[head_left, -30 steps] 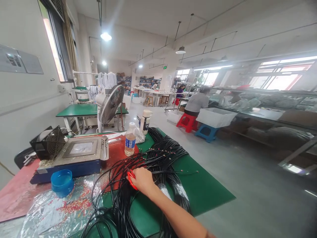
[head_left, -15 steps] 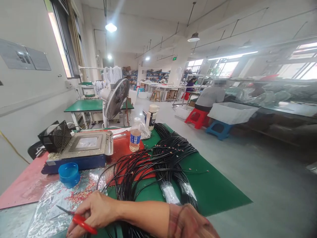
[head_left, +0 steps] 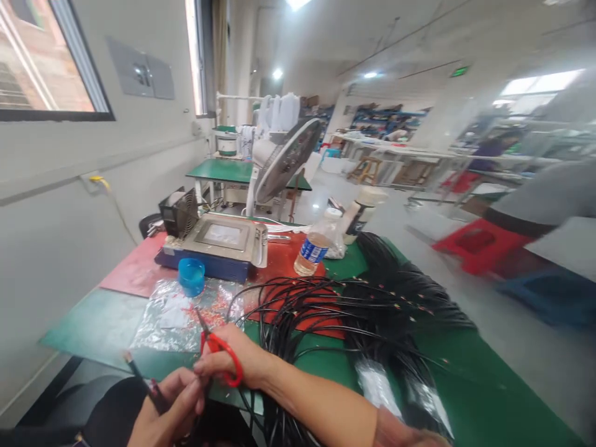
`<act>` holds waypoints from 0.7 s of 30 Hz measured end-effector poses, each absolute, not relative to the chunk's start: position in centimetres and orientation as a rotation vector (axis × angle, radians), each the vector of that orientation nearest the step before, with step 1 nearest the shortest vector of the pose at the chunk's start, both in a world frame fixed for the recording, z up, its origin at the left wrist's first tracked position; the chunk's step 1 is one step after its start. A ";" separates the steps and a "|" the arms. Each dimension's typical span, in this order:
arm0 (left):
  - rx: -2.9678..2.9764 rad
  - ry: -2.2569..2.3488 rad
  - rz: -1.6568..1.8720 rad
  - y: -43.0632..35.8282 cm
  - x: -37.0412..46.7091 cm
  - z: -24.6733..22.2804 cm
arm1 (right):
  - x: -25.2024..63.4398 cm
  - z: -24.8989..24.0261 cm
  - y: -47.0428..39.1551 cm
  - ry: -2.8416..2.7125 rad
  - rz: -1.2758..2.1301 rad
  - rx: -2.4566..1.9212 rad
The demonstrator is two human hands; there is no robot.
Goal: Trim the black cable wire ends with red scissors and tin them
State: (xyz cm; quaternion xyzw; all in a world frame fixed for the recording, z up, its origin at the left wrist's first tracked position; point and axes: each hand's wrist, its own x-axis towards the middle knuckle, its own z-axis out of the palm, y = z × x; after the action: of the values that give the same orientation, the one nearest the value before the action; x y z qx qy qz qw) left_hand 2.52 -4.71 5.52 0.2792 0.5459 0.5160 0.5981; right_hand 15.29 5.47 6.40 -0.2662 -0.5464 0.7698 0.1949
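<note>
My left hand is at the bottom of the view, closed around a black cable whose end points up and left. My right hand holds red-handled scissors, with the dark blades pointing up and left. The fingertips of both hands meet just below the scissors; what lies between them is too small to tell. Right of my hands, a bundle of black cables runs over the table. Red and yellowish scraps lie on a clear plastic sheet beyond my hands.
A blue cup stands before a metal-topped heating device with a small fan. Behind the cables are a labelled bottle and a flask. More cable bundles cover the table's right. A large fan stands behind; a person sits at right.
The view has swung left and down. My left hand has come into view with a black cable, and my right hand, still holding the scissors, is now against it.
</note>
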 end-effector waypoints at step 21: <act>0.648 1.397 1.258 -3.4 3.5 6.2 | 15.4 6.4 5.5 -1.538 2.050 -0.897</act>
State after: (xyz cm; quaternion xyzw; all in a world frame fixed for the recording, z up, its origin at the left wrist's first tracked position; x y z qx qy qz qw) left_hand 3.45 -3.42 6.19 0.2731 0.5889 0.5305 0.5451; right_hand 15.40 5.48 6.44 -0.3230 -0.5534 0.7380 0.2115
